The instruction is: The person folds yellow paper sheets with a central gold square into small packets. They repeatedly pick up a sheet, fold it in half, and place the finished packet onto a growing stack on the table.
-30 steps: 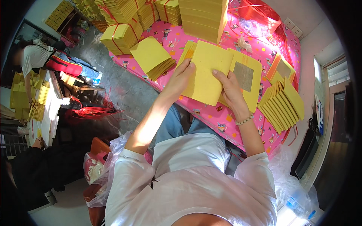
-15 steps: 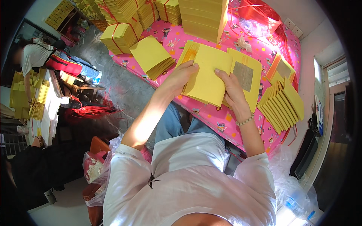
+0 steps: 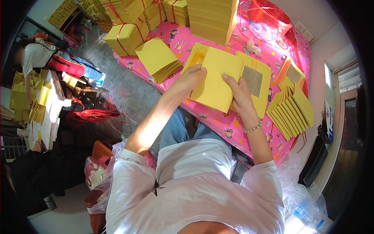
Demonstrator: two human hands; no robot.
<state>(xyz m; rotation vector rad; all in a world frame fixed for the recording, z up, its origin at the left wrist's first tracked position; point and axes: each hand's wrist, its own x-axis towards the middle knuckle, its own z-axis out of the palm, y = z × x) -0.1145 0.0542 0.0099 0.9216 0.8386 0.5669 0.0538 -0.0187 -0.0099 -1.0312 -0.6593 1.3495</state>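
A yellow paper bundle [image 3: 219,80] is held tilted in front of me, over the pink table. My left hand [image 3: 190,81] is closed on its left edge, thumb on the upper face. On the opposite edge my right hand [image 3: 242,93] grips it, the thumb lying on top and the fingers behind. Partly covered by the bundle and right hand is a yellow sheet [image 3: 265,78] bearing a grey-brown square [image 3: 251,81]. An orange-streaked strip [image 3: 198,55] shows at the upper left of the bundle. How many layers I hold cannot be made out.
Folded yellow paper [image 3: 159,59] lies left, a fanned stack [image 3: 290,111] right. Red-tied stacks [image 3: 126,39] and a tall yellow block [image 3: 212,19] stand behind. Red strapping [image 3: 269,17] lies at the far right. Another person [image 3: 39,54] bends over a table at left.
Both hands keep their hold in nearly the same place. The bundle's lower edge looks more even now, with fewer layers showing there.
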